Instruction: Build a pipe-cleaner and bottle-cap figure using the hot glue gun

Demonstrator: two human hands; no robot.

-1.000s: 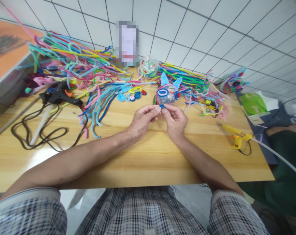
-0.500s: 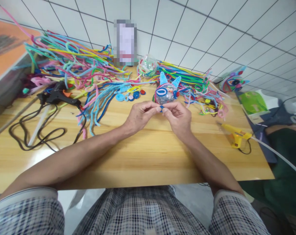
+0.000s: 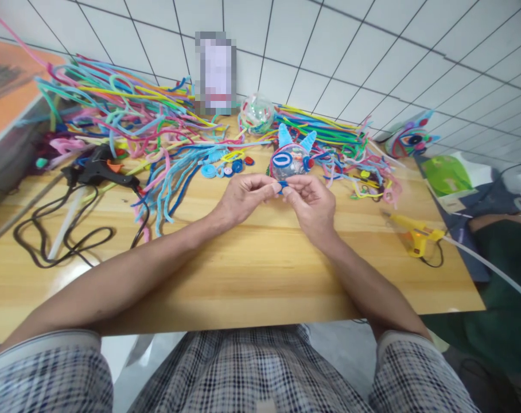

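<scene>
Between my fingertips is a small piece of blue pipe cleaner (image 3: 282,187), mostly covered by the fingers. My left hand (image 3: 252,197) pinches it from the left, and my right hand (image 3: 311,202) pinches it from the right. Just behind them sits a clear ball (image 3: 290,165) with light blue pipe-cleaner ears, a blue oval ring and a red-and-blue coil on its front. To its left lie several coiled pipe-cleaner discs (image 3: 227,170) in blue, pink and red.
Loose pipe cleaners (image 3: 127,109) crowd the table's back left. A black glue gun (image 3: 103,169) with a looping cord lies left, a yellow glue gun (image 3: 418,232) right. A second clear ball (image 3: 257,113) stands near the tiled wall. At far right is a person's dark green clothing (image 3: 501,287).
The blue pipe cleaner piece shows slightly more between my fingertips. Both hands stay pinched together in nearly the same place, and the view has shifted a little.
</scene>
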